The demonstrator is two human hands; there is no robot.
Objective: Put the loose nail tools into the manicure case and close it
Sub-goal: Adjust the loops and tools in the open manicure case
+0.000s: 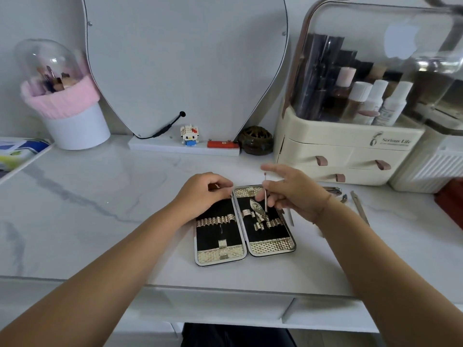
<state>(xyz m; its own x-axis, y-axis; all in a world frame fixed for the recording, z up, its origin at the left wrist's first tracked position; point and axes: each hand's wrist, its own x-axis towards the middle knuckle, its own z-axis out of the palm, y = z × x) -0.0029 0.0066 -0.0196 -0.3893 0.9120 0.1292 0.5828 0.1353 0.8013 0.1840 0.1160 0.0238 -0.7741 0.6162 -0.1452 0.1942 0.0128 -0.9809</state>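
The manicure case (244,250) lies open flat on the white marble table, black lining with gold straps on both halves. My left hand (203,192) rests on the top of the case's left half, fingers curled on its edge. My right hand (293,190) holds a thin metal nail tool (265,194) upright over the right half, its tip near the gold straps. Loose tools lie to the right of the case: a nail clipper (332,190), small nippers (344,197), a long file (359,207) and a slim tool (290,217) partly under my right hand.
A cream cosmetics organiser with drawers (345,151) stands behind right. A mirror (185,63) on its base stands at the back, with a small figurine (189,135) and a dark round jar (255,140). A brush holder (67,101) stands back left.
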